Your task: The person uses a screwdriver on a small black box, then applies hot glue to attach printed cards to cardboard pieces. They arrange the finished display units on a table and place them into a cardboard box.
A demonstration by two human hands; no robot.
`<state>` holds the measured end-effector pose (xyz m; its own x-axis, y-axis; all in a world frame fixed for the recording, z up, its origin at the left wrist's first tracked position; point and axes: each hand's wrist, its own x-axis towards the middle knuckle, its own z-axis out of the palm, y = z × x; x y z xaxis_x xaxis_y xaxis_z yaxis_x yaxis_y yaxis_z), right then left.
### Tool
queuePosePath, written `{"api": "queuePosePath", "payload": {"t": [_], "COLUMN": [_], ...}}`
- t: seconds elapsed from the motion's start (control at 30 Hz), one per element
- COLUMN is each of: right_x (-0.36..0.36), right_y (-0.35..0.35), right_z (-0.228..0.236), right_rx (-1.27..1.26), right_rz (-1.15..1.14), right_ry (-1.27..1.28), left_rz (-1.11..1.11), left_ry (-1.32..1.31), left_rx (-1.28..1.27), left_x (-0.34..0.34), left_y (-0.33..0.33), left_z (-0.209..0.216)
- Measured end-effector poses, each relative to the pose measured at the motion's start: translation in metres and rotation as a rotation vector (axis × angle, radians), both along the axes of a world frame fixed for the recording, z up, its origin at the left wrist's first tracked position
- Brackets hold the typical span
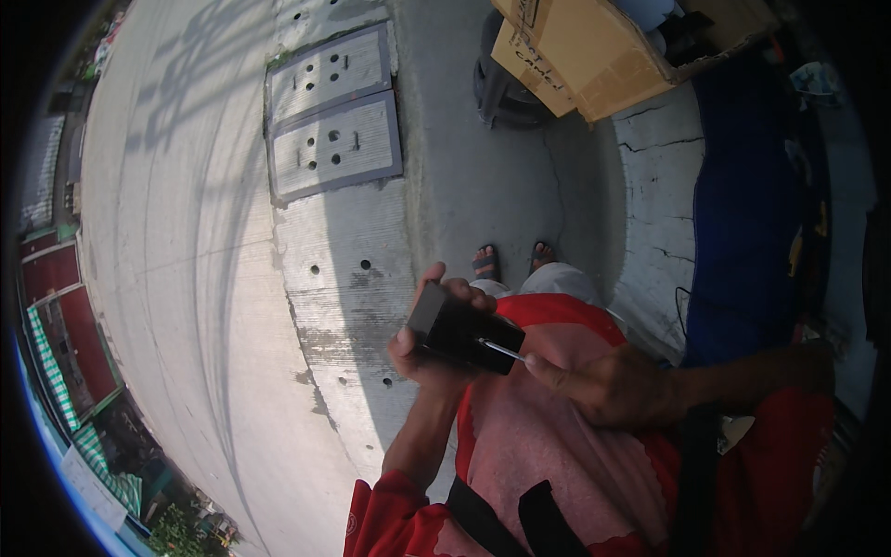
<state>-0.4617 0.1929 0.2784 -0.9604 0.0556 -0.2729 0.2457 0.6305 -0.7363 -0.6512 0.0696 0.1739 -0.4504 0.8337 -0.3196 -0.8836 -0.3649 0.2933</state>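
Observation:
My left hand [434,364] is wrapped round a black box-shaped object [455,325] and holds it up in front of my red shirt. My right hand [594,382] grips a screwdriver [504,350], of which only the thin metal shaft shows; its handle is hidden inside the fingers. The shaft's tip meets the face of the black object near its middle. What the tip rests in is too small to make out.
A cardboard box [603,56] with dark things in it stands ahead to the right, beside a dark plastic stool or chair [506,93]. Dark blue cloth [742,213] hangs at the right. Concrete drain covers [334,139] lie in the pavement at the left, and stalls line the far left.

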Motion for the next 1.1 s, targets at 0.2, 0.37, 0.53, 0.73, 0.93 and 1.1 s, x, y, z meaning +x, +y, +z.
{"api": "queuePosePath", "payload": {"t": [0.2,0.37,0.53,0.73,0.93,1.1], "right_x": [-0.003,-0.012,-0.026,-0.037,-0.057,-0.065], "right_y": [0.002,0.007,0.012,0.025,0.027,0.022], "right_z": [-0.007,-0.010,-0.001,0.018,-0.009,-0.024], "right_rx": [0.007,0.072,-0.034,-0.289,-0.235,-0.152], "right_rz": [-0.015,0.088,-0.168,-0.574,-0.524,-0.464], "right_ry": [0.089,0.186,0.363,0.110,0.237,0.260], "left_rz": [0.099,0.091,0.121,0.191,0.223,0.266], "left_ry": [-0.131,-0.224,-0.322,-0.129,0.171,0.260], "left_rx": [0.086,0.041,0.028,-0.021,-0.173,-0.199], "left_x": [0.002,0.016,0.025,0.022,0.025,0.025], "left_y": [0.006,0.016,0.019,0.019,0.024,0.019], "left_z": [0.000,0.005,-0.001,-0.007,0.005,0.006]}}
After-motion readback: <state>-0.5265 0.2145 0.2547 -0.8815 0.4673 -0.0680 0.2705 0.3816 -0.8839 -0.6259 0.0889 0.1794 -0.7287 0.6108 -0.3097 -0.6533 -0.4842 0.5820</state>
